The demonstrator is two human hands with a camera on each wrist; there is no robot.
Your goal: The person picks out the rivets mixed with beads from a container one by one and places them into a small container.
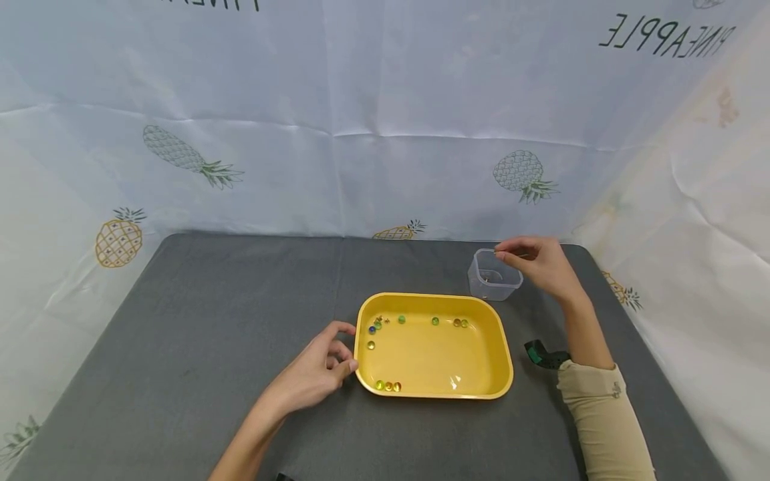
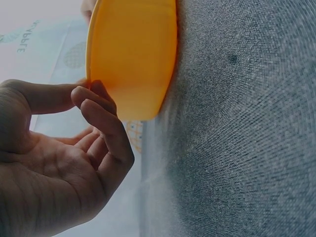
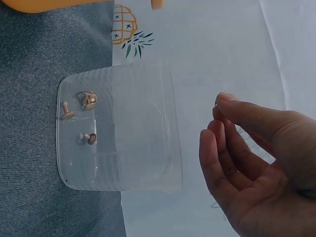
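My left hand (image 1: 319, 367) is at the left side of a yellow tray (image 1: 448, 395), thumb and fingertips pinching its rim. In the tray lie several glass marbles (image 1: 436, 321), mostly along the edges, and small gold-coloured studs (image 1: 379, 319) in the far left corner. Over the right rim of a clear plastic container (image 1: 496, 292) hangs my right hand (image 1: 538, 264). Its thumb and index fingertips meet in a pinch on a tiny thing, almost wholly hidden by them. Several metal studs (image 3: 89, 100) with flat round heads lie on the container's bottom.
The container stands just behind the tray's far right corner, on a grey cloth-covered table (image 1: 240, 334). A dark green and black strap (image 1: 544, 355) shows beside the right wrist. White pineapple-print curtains (image 1: 361, 180) close in the table's back and sides.
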